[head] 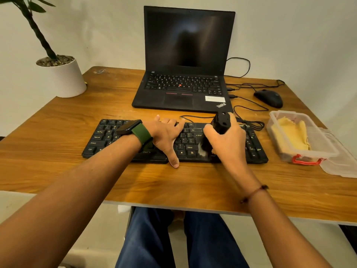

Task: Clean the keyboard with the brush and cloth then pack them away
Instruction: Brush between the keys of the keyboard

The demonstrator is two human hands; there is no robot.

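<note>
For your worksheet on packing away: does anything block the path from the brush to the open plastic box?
Nothing visible does. The black brush, gripped by the right hand, is over the black keyboard; bare wooden table leads to the lidless clear plastic box, holding only the yellow cloth.

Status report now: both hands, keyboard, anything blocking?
Left hand flat on keyboard, steadying it. Right hand grips brush, bristles on keys near right Shift. Cloth lies in open container. Nothing blocking.

Black keyboard (251,140) flat on desk, black brush (220,125) upright — bristles on keys, yellow cloth (289,135) in container.
</note>
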